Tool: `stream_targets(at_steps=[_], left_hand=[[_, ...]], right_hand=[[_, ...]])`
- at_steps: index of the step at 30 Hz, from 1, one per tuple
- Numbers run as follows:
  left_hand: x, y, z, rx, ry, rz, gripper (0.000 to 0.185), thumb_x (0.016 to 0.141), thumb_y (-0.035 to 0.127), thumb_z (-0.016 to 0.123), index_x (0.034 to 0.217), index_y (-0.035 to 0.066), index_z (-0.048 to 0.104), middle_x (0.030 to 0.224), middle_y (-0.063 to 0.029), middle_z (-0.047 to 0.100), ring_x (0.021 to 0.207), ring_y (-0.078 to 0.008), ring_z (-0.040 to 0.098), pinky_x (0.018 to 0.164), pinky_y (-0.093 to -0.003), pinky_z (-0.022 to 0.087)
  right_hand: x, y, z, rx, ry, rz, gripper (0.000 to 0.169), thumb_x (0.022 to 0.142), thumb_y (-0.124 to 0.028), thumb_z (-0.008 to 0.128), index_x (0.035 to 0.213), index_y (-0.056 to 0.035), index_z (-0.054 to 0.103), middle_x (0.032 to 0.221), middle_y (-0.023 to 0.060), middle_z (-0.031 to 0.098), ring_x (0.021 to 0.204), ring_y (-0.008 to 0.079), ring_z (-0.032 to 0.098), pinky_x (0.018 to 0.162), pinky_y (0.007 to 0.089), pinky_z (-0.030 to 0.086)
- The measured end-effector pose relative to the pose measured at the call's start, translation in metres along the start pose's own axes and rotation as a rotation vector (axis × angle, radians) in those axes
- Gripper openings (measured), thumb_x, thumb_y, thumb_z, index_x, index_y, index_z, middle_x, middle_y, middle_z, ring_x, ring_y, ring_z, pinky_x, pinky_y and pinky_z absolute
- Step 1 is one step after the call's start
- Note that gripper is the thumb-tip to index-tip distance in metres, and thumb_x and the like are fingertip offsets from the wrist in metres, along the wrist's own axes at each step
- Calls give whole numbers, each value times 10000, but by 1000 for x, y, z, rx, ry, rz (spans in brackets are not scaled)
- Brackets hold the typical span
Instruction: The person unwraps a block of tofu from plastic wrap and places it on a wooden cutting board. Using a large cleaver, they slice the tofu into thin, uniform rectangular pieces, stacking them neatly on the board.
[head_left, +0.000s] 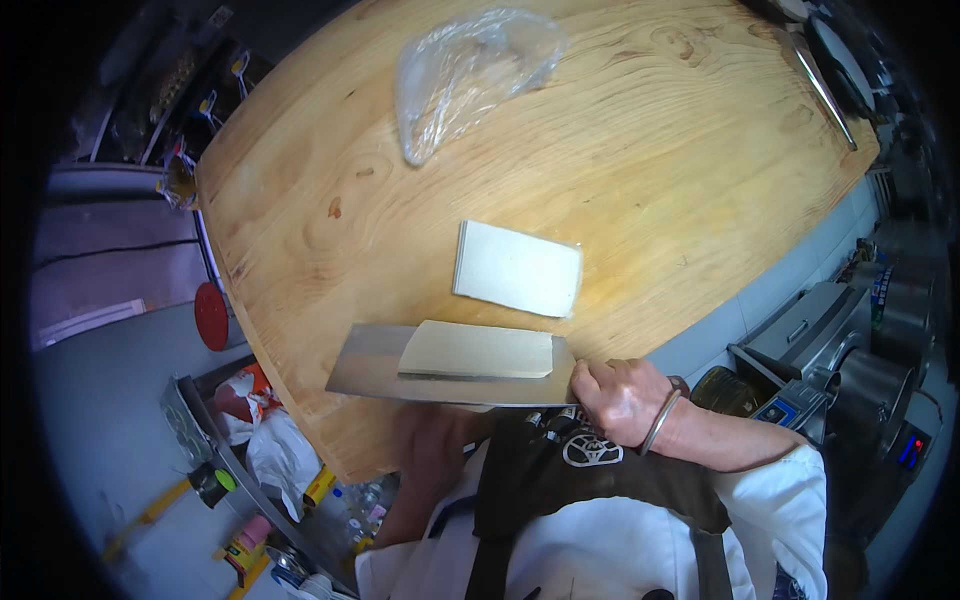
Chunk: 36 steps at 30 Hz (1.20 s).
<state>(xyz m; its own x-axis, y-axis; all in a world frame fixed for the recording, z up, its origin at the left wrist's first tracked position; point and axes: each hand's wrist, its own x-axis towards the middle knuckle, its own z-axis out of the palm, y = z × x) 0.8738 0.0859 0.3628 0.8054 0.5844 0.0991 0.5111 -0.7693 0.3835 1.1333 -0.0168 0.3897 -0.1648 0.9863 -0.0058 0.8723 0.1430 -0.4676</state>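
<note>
My right hand (626, 397) is closed at the right end of a broad metal blade (367, 364), like a cleaver's; any handle is hidden in the fist. A pale, flat rectangular piece, possibly dough (480, 351), lies on the blade's face. My left hand (431, 442) is blurred below the blade, partly behind its lower edge, and its fingers cannot be made out. Just beyond the blade, a short stack of white rectangular sheets (517, 268) rests on the wooden table (337, 262). A crumpled clear plastic bag (480, 75) lies farther back.
A long thin metal rod (825, 94) lies at the table's right end, beside dark round pans. Below the left edge stands a shelf with a white plastic bag (285, 457). Metal pots (870, 390) and a container of dark yellow liquid (724, 390) stand at the right.
</note>
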Motion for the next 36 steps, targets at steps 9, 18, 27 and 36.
stream_targets(at_steps=[9, 18, 27, 36], left_hand=[[123, 35, -59, -260, -433, 256, 393, 756, 206, 673, 1096, 48, 556, 1071, -140, 559, 964, -355, 535, 873, -417, 432], [154, 22, -21, -319, -640, 490, 287, 838, 98, 544, 1122, 65, 564, 1028, -113, 611, 944, -256, 579, 818, -337, 473], [254, -29, -20, -734, -1254, -107, 327, 842, 93, 544, 1165, 43, 547, 1004, -28, 619, 926, -111, 550, 830, -279, 440], [273, -31, 47, -544, -1521, -40, 356, 820, 73, 572, 1174, 54, 541, 1022, -26, 619, 934, -121, 556, 835, -293, 450]], right_hand=[[-21, -5, -33, -300, 49, -114, 282, 653, -115, 545, 850, 85, 566, 621, 89, 530, 536, 181, 564, 431, 293, 447], [-36, -6, -47, -332, 77, -18, 223, 627, -123, 556, 767, 51, 555, 588, 94, 532, 513, 185, 569, 440, 293, 448], [-77, -6, -71, -59, -49, 124, 253, 659, -130, 602, 851, 18, 529, 616, 73, 531, 562, 232, 582, 480, 343, 467], [-93, -9, -88, 147, -58, 316, 189, 679, -89, 647, 771, -27, 494, 616, 90, 529, 582, 273, 582, 498, 375, 477]])
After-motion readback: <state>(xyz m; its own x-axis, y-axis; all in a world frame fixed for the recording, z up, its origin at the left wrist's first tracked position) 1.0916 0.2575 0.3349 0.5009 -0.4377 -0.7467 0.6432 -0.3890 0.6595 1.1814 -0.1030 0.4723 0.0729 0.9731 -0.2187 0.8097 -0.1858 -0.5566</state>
